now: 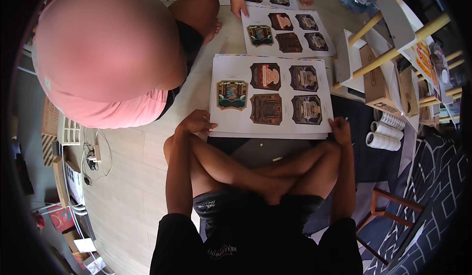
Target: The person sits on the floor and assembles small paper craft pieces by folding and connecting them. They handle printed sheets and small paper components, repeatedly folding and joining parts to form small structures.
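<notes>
White sheet (286, 97) of small-lettered labels (266, 109) between left hand (197, 122) and right hand (340, 129)

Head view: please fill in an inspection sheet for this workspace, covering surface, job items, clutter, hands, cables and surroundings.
Surface: pale floor; dark cloth at right.
Job items: stacked printed sheets, five designs on top; more printed sheets beyond.
Clutter: white rolls and cardboard box at right.
Hands: left hand at the stack's near-left edge, right hand near-right; grip unclear.
Cables: thin cable at left.
Surroundings: person in pink left; another person's hand beyond.
</notes>
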### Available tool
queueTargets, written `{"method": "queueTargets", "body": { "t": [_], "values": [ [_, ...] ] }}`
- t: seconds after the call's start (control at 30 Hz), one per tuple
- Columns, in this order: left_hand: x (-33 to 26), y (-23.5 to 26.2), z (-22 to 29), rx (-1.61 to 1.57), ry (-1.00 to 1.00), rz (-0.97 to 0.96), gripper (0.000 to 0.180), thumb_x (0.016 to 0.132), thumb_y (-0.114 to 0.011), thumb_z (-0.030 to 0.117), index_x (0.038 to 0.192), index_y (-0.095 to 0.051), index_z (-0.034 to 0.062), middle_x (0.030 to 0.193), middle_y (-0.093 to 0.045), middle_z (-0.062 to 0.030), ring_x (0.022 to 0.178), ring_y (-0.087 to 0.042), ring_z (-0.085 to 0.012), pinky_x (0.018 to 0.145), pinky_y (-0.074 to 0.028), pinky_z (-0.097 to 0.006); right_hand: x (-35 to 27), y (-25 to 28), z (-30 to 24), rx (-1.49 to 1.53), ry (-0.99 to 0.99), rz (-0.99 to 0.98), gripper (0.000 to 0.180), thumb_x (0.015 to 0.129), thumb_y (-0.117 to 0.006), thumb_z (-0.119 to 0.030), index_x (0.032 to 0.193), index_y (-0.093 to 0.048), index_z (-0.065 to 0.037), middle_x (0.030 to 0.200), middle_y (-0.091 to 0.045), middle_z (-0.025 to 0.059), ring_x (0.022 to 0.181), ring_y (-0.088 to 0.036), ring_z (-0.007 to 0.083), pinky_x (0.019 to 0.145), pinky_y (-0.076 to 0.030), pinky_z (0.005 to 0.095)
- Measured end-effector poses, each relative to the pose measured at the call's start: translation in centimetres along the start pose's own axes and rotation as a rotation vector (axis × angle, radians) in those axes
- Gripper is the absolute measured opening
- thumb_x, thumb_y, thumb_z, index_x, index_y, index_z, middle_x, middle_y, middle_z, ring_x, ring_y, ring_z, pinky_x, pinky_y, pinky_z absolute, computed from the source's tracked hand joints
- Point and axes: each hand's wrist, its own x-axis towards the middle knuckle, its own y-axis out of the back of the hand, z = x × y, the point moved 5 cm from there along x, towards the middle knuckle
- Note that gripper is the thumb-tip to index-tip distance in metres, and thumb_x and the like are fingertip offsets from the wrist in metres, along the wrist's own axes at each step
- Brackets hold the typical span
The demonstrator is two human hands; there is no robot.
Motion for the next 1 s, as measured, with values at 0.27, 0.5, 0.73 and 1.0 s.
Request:
{"method": "queueTargets", "body": {
  "t": [0.27,0.5,0.73,1.0],
  "values": [
    [0.0,0.0,-0.5,-0.017,0.041,-0.075,0.034,0.082,-0.081,0.011,0.103,-0.06,-0.0061,0.084,-0.07,-0.0131,0.072,-0.069,-0.0187,0.067,-0.059,-0.029,-4.9,-6.3,-5.3,1.028,-0.203,0.078,0.044,0.095,-0.067,-0.024,0.129,-0.053,0.001,0.102,-0.066,0.0123,0.087,-0.068,0.0213,0.071,-0.058,0.0354],
    [0.1,-0.3,-0.3,0.001,-0.026,-0.141,0.032,0.081,-0.08,0.005,0.103,-0.06,-0.0058,0.087,-0.07,-0.0128,0.079,-0.069,-0.0183,0.07,-0.058,-0.028,-8.8,-14.8,-6.3,1.178,-0.454,-0.172,0.04,0.097,-0.064,-0.017,0.125,-0.044,0.004,0.098,-0.064,0.0163,0.089,-0.072,0.0319,0.074,-0.061,0.0403],
    [-0.3,-0.4,0.2,0.082,-0.042,-0.175,0.041,0.082,-0.079,0.01,0.114,-0.061,-0.0067,0.088,-0.07,-0.0111,0.084,-0.069,-0.0177,0.075,-0.057,-0.029,-10.3,-17.4,-6.9,1.242,-0.477,-0.19,0.033,0.099,-0.062,-0.019,0.122,-0.047,-0.001,0.096,-0.064,0.0157,0.088,-0.072,0.0297,0.072,-0.06,0.038],
    [-1.2,0.6,-0.1,-0.048,-0.173,0.145,0.04,0.086,-0.078,0.014,0.115,-0.062,-0.0092,0.083,-0.07,-0.0109,0.076,-0.064,-0.0139,0.072,-0.052,-0.027,-9.1,-17.5,-7.8,1.338,-0.456,-0.169,0.028,0.1,-0.061,-0.017,0.12,-0.052,0.0,0.093,-0.065,0.0151,0.085,-0.071,0.0286,0.072,-0.059,0.0384]
  ]
}}
